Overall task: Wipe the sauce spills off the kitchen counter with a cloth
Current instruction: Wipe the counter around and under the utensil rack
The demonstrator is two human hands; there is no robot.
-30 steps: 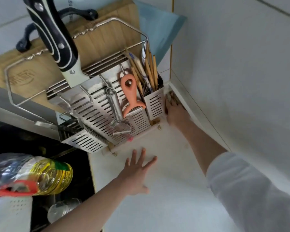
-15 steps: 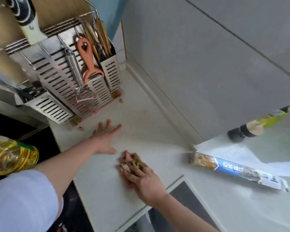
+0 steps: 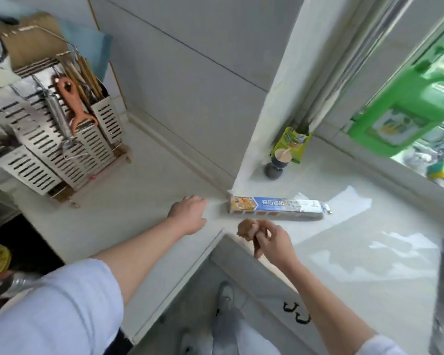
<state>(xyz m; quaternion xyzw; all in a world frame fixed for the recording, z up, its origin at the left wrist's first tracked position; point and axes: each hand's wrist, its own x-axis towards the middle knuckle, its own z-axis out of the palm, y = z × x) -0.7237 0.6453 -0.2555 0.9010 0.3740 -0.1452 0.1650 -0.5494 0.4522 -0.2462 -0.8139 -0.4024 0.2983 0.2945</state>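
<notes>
Two hands in our view. Left hand [image 3: 189, 213] lies flat on counter [image 3: 128, 201], fingers relaxed, grasping nothing, near inner corner. Right hand [image 3: 269, 242] holds brown crumpled cloth [image 3: 248, 228] with curled fingers, raised just above counter edge. Foil box [image 3: 276, 208] lies on counter just beyond cloth, between our hands and wall. Metal utensil rack [image 3: 54, 139] stands far left with orange peeler [image 3: 75, 103] hanging on it. Green jug [image 3: 405, 111] on windowsill, right. Sauce spills we cannot tell here.
</notes>
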